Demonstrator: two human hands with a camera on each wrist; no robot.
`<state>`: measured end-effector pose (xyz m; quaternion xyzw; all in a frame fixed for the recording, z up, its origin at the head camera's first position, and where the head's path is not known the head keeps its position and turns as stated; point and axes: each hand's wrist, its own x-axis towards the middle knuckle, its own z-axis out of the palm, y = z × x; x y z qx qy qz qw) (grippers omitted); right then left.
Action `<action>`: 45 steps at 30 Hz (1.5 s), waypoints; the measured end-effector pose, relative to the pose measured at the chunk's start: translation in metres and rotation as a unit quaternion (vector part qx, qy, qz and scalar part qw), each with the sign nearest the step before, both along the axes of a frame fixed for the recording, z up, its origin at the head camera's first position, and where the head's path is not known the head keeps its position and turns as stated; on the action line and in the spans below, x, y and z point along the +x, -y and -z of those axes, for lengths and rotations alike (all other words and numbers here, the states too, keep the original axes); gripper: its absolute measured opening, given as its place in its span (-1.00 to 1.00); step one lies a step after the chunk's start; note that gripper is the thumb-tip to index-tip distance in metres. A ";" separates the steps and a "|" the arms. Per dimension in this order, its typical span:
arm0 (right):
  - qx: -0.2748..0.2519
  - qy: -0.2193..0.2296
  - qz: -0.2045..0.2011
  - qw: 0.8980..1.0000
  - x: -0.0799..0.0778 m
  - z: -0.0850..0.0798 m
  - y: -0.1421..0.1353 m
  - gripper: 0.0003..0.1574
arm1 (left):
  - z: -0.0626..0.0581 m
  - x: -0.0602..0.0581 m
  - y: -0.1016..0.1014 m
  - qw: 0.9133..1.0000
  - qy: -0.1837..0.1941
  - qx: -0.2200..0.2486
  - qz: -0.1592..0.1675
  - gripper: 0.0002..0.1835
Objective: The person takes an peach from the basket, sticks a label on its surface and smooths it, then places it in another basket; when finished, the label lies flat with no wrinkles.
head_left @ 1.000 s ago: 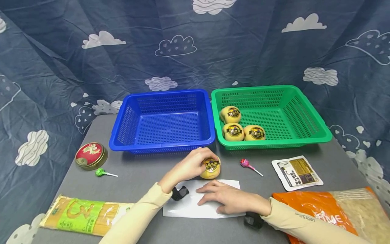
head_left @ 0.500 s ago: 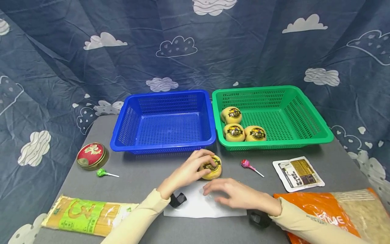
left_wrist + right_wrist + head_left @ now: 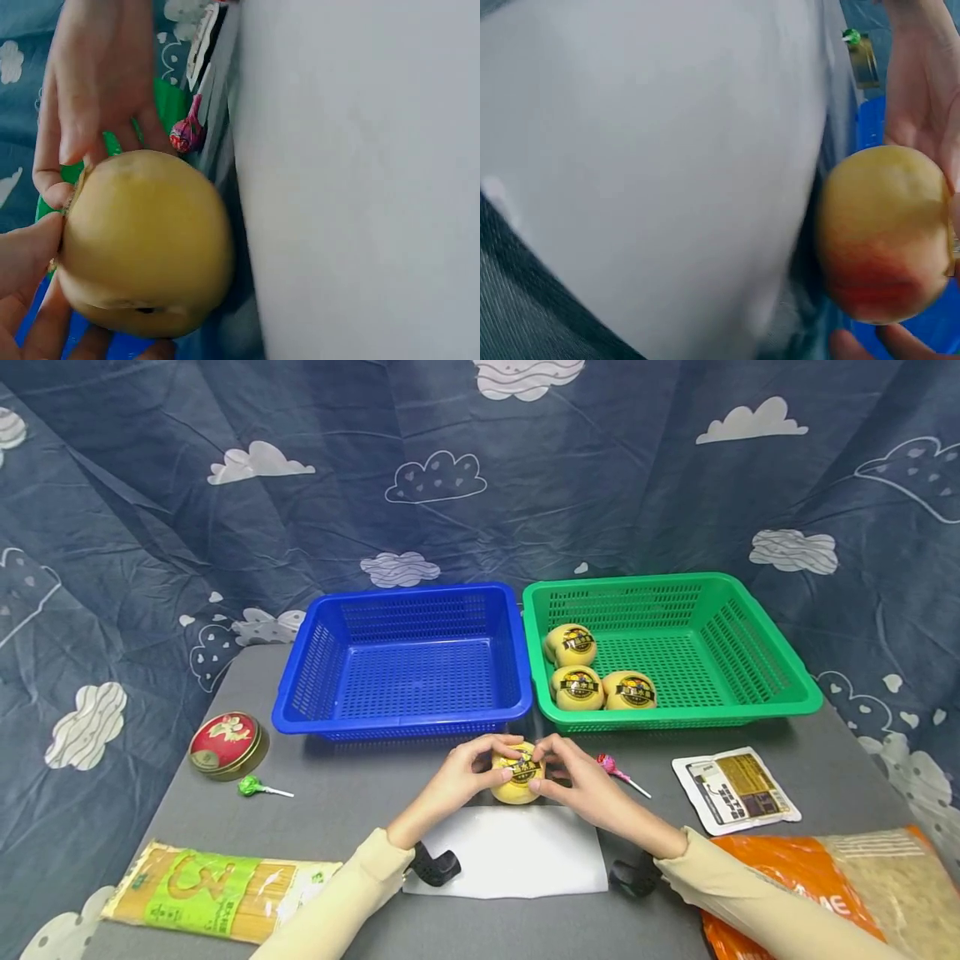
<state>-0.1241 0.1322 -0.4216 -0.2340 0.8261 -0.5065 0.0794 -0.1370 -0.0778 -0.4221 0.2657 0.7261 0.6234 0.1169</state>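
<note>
A yellow peach [image 3: 517, 792] with a black label sits just beyond a white sheet of paper [image 3: 504, 860]. My left hand [image 3: 467, 770] holds it from the left, its thumb by the label. From the right, my right hand [image 3: 583, 783] has its thumb and fingertips at the label's other edge. Seen from the left wrist, the peach [image 3: 150, 240] is plain yellow, with both hands' fingers meeting at the label side. In the right wrist view, the peach [image 3: 885, 232] shows a red blush on its lower part.
Behind stand a blue basket [image 3: 412, 724] and a green basket [image 3: 697, 715] holding several labelled peaches [image 3: 576, 687]. At left are a round red tin [image 3: 223, 739], a green lollipop [image 3: 250, 786] and noodles [image 3: 217, 893]. A pink lollipop [image 3: 615, 767], white packet [image 3: 738, 791] and orange bag [image 3: 795, 885] lie right.
My right hand has moved from over the paper up to the peach's right side. My left hand has shifted round the peach, its thumb now at the label. The paper shows more fully.
</note>
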 end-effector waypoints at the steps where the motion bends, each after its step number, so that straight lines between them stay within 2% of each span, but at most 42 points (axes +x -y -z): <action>1: -0.017 0.012 -0.009 1.000 -0.001 0.002 0.001 -0.67 | -0.002 0.001 0.000 1.000 0.023 0.018 0.003 -0.79; 3: -0.052 0.038 -0.023 0.998 -0.002 0.005 0.002 -0.66 | -0.007 0.002 0.001 0.998 0.054 0.033 0.004 -0.78; 6: -0.073 0.061 -0.019 0.995 -0.002 0.006 0.006 -0.62 | -0.011 0.004 0.000 0.998 0.062 0.024 -0.012 -0.77; 10: 0.002 0.009 0.033 0.999 -0.001 0.004 0.015 -0.53 | -0.012 0.004 -0.004 0.998 0.047 0.017 -0.042 -0.80; 13: 0.037 -0.014 0.061 0.997 -0.001 0.003 0.018 -0.51 | -0.011 0.004 -0.007 0.996 0.063 0.028 -0.059 -0.80; 17: -0.039 0.033 0.040 0.998 -0.002 0.005 0.016 -0.60 | -0.011 0.004 -0.008 0.991 0.104 0.040 -0.075 -0.80; 20: -0.100 0.087 0.014 0.991 -0.004 0.007 0.011 -0.66 | -0.012 0.003 -0.008 0.989 0.120 0.047 -0.075 -0.78; 23: -0.127 0.134 -0.010 0.983 -0.006 0.005 0.006 -0.70 | -0.012 0.003 -0.007 0.989 0.124 0.049 -0.066 -0.77; 26: -0.129 0.155 -0.014 0.979 -0.008 0.003 0.004 -0.73 | -0.011 0.003 -0.006 0.991 0.112 0.050 -0.055 -0.76; 32: -0.117 0.159 0.029 0.980 -0.010 0.005 0.003 -0.74 | -0.006 0.003 -0.004 0.997 0.060 0.046 -0.033 -0.76; 37: -0.117 0.185 0.038 0.975 -0.012 0.005 0.000 -0.72 | -0.006 0.004 -0.003 1.000 0.005 0.007 -0.013 -0.77; 39: -0.112 0.191 0.041 0.974 -0.012 0.004 0.000 -0.71 | -0.008 0.005 -0.002 1.000 -0.021 -0.014 -0.012 -0.77; 42: -0.108 0.199 0.046 0.973 -0.013 0.004 0.000 -0.71 | -0.010 0.006 -0.002 0.999 -0.042 -0.027 -0.018 -0.77; 45: -0.103 0.204 0.053 0.972 -0.014 0.003 0.001 -0.74 | -0.010 0.007 -0.003 0.999 -0.027 -0.018 -0.036 -0.77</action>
